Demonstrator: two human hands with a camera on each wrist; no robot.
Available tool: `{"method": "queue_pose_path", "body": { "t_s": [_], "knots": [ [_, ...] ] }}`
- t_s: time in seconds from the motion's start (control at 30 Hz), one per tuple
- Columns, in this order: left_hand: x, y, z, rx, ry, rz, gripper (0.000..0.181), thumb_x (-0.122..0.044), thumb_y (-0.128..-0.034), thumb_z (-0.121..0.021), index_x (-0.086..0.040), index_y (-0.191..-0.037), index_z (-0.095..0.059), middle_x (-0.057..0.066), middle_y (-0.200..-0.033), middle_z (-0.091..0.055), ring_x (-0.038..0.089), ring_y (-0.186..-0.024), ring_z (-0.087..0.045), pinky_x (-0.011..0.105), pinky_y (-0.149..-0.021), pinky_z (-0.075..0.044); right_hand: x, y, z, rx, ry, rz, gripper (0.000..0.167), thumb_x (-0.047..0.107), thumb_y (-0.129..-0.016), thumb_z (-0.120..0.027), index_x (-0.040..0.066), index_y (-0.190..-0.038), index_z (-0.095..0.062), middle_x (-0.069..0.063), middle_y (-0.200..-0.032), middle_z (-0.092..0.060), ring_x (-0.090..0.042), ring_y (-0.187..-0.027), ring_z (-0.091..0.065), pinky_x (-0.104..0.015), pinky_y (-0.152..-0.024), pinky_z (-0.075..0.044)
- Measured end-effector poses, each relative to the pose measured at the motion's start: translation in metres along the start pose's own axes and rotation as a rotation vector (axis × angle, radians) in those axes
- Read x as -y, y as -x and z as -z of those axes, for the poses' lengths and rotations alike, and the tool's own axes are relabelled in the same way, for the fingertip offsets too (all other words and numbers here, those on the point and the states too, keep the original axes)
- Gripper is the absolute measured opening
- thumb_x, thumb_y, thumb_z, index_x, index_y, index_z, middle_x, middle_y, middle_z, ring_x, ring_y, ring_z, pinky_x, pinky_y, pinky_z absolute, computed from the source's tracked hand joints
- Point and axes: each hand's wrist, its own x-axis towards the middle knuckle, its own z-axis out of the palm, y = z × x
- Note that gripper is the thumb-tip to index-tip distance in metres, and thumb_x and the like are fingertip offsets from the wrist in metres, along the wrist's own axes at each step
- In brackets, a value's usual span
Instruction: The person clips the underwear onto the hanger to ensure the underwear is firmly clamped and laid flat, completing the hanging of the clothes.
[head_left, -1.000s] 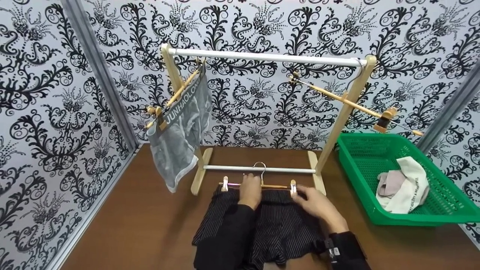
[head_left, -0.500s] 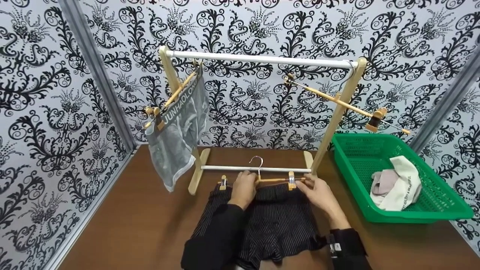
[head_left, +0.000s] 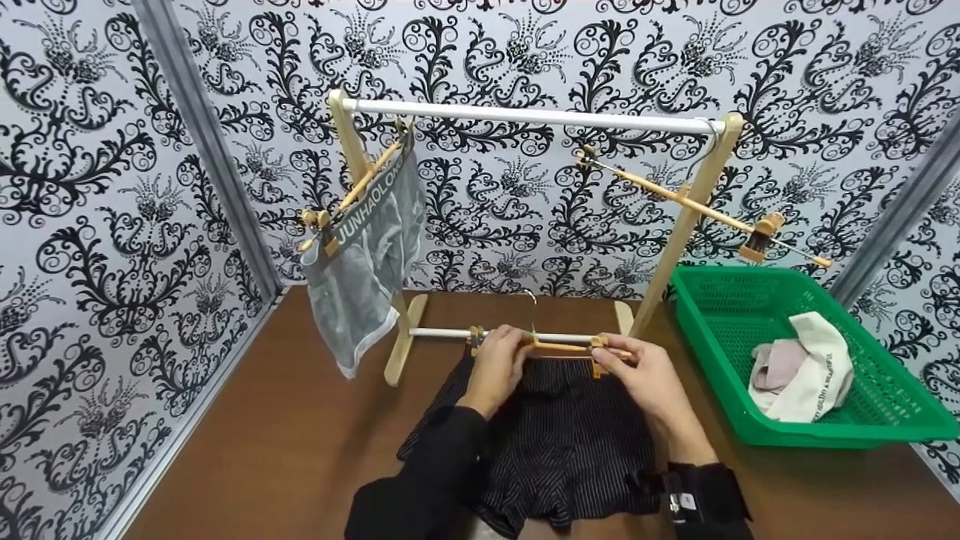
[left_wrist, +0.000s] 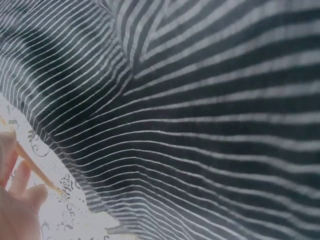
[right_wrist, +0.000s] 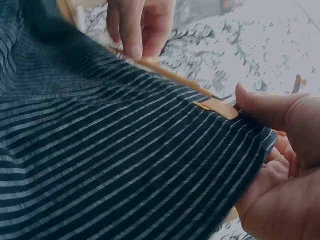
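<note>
Black shorts with thin white stripes (head_left: 570, 435) hang by the waistband from a wooden clip hanger (head_left: 562, 347), its metal hook pointing up. My left hand (head_left: 496, 367) grips the hanger bar left of the hook. At the other end, my right hand (head_left: 649, 379) pinches the hanger around its right clip (right_wrist: 220, 107), the thumb on the clip and the fingers behind the cloth. Striped cloth fills most of the left wrist view, where fingers (left_wrist: 20, 195) show at the bar's edge. The shorts' lower part stays near the table.
A wooden rack with a white top rail (head_left: 525, 114) stands behind. Grey shorts (head_left: 360, 255) hang at its left, a bare clip hanger (head_left: 686, 199) at its right. The green basket (head_left: 739, 427) on the right holds white and pinkish cloths (head_left: 814, 375). Patterned walls enclose the brown table (head_left: 247, 420).
Both hands have raised the hanger and waistband off the table, up toward the rack's lower rail. The right hand has moved from beside the right clip to gripping there.
</note>
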Motion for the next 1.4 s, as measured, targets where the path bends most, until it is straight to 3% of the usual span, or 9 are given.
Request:
{"method": "queue_pose_path", "body": {
  "t_s": [0.07,0.13,0.27,0.37,0.47,0.63,0.8,1.13,1.4],
  "knots": [
    [-0.006,0.000,0.001,-0.032,0.066,0.081,0.012,-0.002,-0.0894,-0.074,-0.005,-0.101,-0.075,0.006,-0.097,-0.070,0.024,-0.093,-0.065,0.038,-0.086,-0.051,0.005,0.003,-0.003,-0.043,0.042,0.048,0.030,0.011,-0.093,-0.075,-0.006,-0.118,-0.071,-0.016,-0.106,-0.074,-0.008,-0.089,-0.067,-0.017,-0.076,-0.051],
    [-0.014,0.001,0.001,-0.063,0.156,0.208,0.016,0.000,-0.0891,-0.073,-0.004,-0.105,-0.076,0.008,-0.097,-0.070,0.024,-0.093,-0.064,0.039,-0.085,-0.050,0.011,0.007,-0.006,-0.098,0.113,0.104,0.029,0.013,-0.092,-0.076,-0.003,-0.116,-0.073,-0.013,-0.104,-0.075,-0.009,-0.087,-0.066,-0.016,-0.074,-0.050],
    [-0.033,-0.001,0.006,-0.103,0.421,0.568,0.030,-0.011,-0.0959,-0.066,0.005,-0.121,-0.065,0.012,-0.102,-0.069,0.027,-0.097,-0.064,0.041,-0.088,-0.051,0.019,0.013,-0.016,-0.172,0.200,0.193,0.028,0.016,-0.092,-0.077,0.001,-0.115,-0.075,-0.008,-0.102,-0.076,-0.013,-0.088,-0.067,-0.014,-0.074,-0.048],
    [-0.044,-0.007,0.011,-0.101,0.614,0.797,0.051,-0.028,-0.1003,-0.062,0.010,-0.134,-0.052,0.020,-0.118,-0.067,0.033,-0.112,-0.063,0.044,-0.099,-0.048,0.026,0.017,-0.023,-0.203,0.200,0.252,0.028,0.016,-0.092,-0.077,0.002,-0.116,-0.075,-0.007,-0.100,-0.076,-0.014,-0.085,-0.069,-0.013,-0.072,-0.049],
    [-0.050,-0.015,0.017,-0.094,0.759,0.901,0.061,-0.035,-0.1011,-0.061,0.011,-0.139,-0.049,0.024,-0.134,-0.060,0.034,-0.127,-0.055,0.043,-0.108,-0.041,0.035,0.022,-0.028,-0.230,0.187,0.313,0.030,0.015,-0.090,-0.078,0.000,-0.117,-0.075,-0.006,-0.094,-0.076,-0.013,-0.075,-0.068,-0.013,-0.064,-0.049],
    [-0.059,-0.027,0.026,-0.142,0.924,0.842,0.051,-0.024,-0.0986,-0.068,0.010,-0.135,-0.056,0.021,-0.129,-0.065,0.026,-0.120,-0.060,0.039,-0.104,-0.046,0.053,0.033,-0.031,-0.296,0.165,0.426,0.031,0.008,-0.087,-0.080,-0.001,-0.117,-0.074,-0.002,-0.086,-0.075,-0.009,-0.068,-0.066,-0.013,-0.059,-0.048],
    [-0.069,-0.034,0.036,-0.190,0.954,0.727,0.051,-0.018,-0.0942,-0.074,0.008,-0.135,-0.058,0.021,-0.121,-0.068,0.022,-0.109,-0.065,0.034,-0.098,-0.051,0.070,0.047,-0.036,-0.313,0.068,0.492,0.033,0.004,-0.084,-0.082,0.000,-0.116,-0.075,-0.005,-0.096,-0.077,-0.011,-0.082,-0.073,-0.014,-0.068,-0.054],
    [-0.088,-0.052,0.063,-0.256,1.037,0.588,0.043,-0.011,-0.0967,-0.069,0.008,-0.134,-0.059,0.018,-0.120,-0.069,0.024,-0.107,-0.068,0.031,-0.095,-0.053,0.098,0.071,-0.054,-0.249,-0.127,0.498,0.041,-0.005,-0.086,-0.077,-0.003,-0.126,-0.068,-0.014,-0.114,-0.073,-0.015,-0.105,-0.071,-0.022,-0.082,-0.055],
    [-0.096,-0.078,0.090,-0.357,1.057,0.526,0.042,-0.015,-0.1000,-0.065,0.004,-0.136,-0.058,0.019,-0.127,-0.067,0.033,-0.110,-0.066,0.032,-0.092,-0.054,0.120,0.061,-0.076,-0.101,-0.234,0.645,0.045,-0.009,-0.091,-0.069,-0.008,-0.134,-0.060,-0.016,-0.128,-0.066,-0.028,-0.118,-0.064,-0.037,-0.091,-0.054]
  ]
}}
